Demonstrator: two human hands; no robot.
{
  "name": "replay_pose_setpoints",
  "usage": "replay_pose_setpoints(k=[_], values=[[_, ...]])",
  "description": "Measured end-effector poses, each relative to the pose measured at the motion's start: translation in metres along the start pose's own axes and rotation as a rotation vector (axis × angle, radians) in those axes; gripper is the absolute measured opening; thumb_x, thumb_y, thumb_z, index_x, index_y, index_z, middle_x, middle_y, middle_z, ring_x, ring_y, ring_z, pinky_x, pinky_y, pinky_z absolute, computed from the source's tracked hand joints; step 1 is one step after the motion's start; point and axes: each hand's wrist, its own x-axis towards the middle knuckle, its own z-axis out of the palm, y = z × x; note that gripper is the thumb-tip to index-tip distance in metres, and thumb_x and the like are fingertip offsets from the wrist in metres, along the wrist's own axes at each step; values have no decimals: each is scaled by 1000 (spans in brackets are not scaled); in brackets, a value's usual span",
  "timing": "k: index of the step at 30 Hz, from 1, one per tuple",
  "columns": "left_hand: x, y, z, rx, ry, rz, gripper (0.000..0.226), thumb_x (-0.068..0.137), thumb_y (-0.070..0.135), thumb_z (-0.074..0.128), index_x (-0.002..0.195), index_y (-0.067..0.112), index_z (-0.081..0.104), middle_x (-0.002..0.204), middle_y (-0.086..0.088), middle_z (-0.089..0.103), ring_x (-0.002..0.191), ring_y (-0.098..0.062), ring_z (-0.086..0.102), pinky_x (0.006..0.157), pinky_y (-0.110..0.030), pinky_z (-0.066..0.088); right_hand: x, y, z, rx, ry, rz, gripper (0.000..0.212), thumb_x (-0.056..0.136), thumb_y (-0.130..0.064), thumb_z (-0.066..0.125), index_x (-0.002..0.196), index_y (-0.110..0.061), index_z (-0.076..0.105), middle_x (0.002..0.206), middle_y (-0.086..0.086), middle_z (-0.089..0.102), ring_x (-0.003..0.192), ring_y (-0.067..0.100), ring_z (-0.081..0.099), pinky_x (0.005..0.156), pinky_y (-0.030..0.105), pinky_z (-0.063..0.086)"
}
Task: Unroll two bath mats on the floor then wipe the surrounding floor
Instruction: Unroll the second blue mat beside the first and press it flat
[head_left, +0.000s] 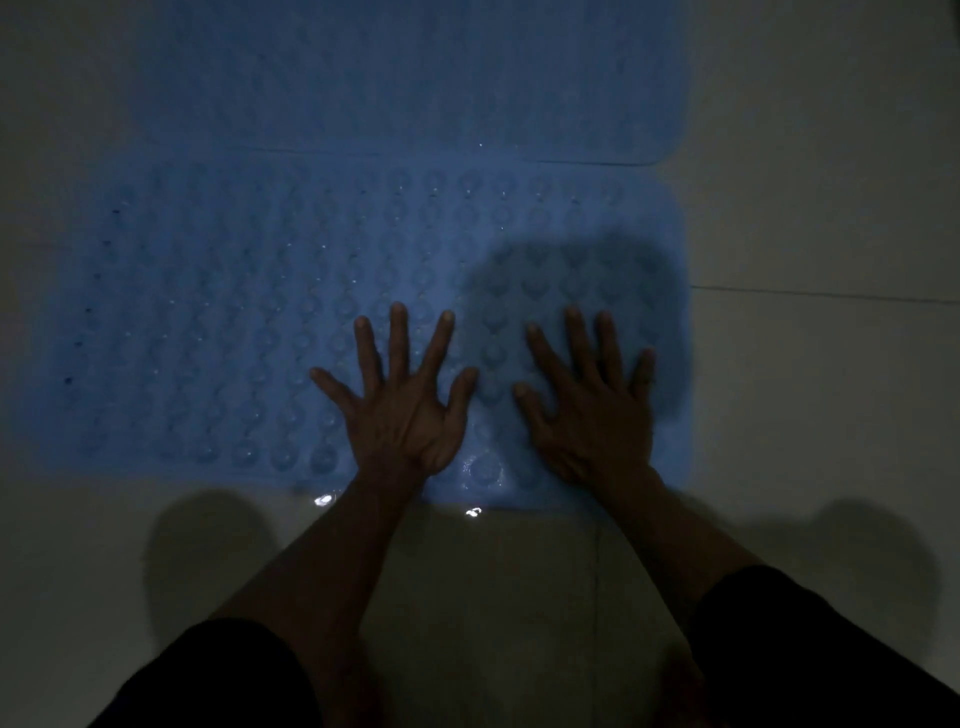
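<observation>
Both hands (498, 410) flat near mat edge (519, 501)

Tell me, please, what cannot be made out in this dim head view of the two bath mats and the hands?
- Far mat: top cut off by the frame; texture lost in darkness.
- Near mat: left edge fades into shadow.
- Mat under the left hand and right hand: covered by the spread palms.
- Floor: wetness or dirt unreadable in this light.
- Wiping cloth: none in view.

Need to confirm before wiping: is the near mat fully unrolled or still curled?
Unrolled: the near mat lies flat, left hand and right hand spread on it.
</observation>
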Motion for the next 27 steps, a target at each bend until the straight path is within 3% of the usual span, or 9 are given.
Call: replay_pose_setpoints(k=[5, 13, 17, 19, 23, 27], values=[[0, 2, -6, -32, -38, 26, 57, 98, 70, 13, 148, 60, -11, 163, 10, -24, 149, -27, -27, 106, -78, -9, 1, 1, 3, 4, 39, -33, 61, 97, -62, 28, 154, -41, 19, 166, -2, 8, 153, 26, 1, 116, 63, 4], [1, 5, -16, -27, -121, 49, 56, 96, 72, 10, 146, 61, -14, 164, 6, -23, 148, -31, -27, 105, -79, -8, 5, -4, -5, 70, 3, -12, 58, 97, -57, 31, 152, -39, 31, 164, 1, 17, 152, 30, 7, 115, 67, 7], [14, 8, -29, 65, -5, 84, 72, 93, 75, 22, 155, 40, 13, 160, -9, 22, 146, -38, 16, 107, -78, 8, 27, -11, -22, 88, 65, 45, 50, 92, -55, 39, 132, -32, 57, 143, 4, 51, 135, 33, 41, 111, 62, 22], [36, 15, -36, 20, 53, 51, 77, 93, 75, 25, 155, 30, 18, 155, -10, 29, 144, -35, 22, 109, -75, 9, 52, -9, -32, 133, 114, 93, 50, 91, -56, 39, 129, -28, 57, 134, 3, 55, 126, 32, 46, 111, 60, 24], [93, 35, -43, -63, 74, 110, 77, 92, 77, 19, 157, 36, 9, 166, -6, 7, 152, -32, 2, 113, -72, -2, 103, 9, -36, 138, 84, 107, 63, 93, -62, 34, 149, -32, 36, 159, 5, 28, 145, 31, 25, 114, 63, 16], [155, 49, -39, -38, 66, 169, 78, 91, 79, 13, 157, 40, -1, 167, 0, -11, 152, -31, -14, 113, -71, -9, 158, 29, -26, 108, 54, 64, 71, 93, -68, 29, 156, -37, 14, 166, 0, -1, 152, 30, -1, 114, 68, 6]])
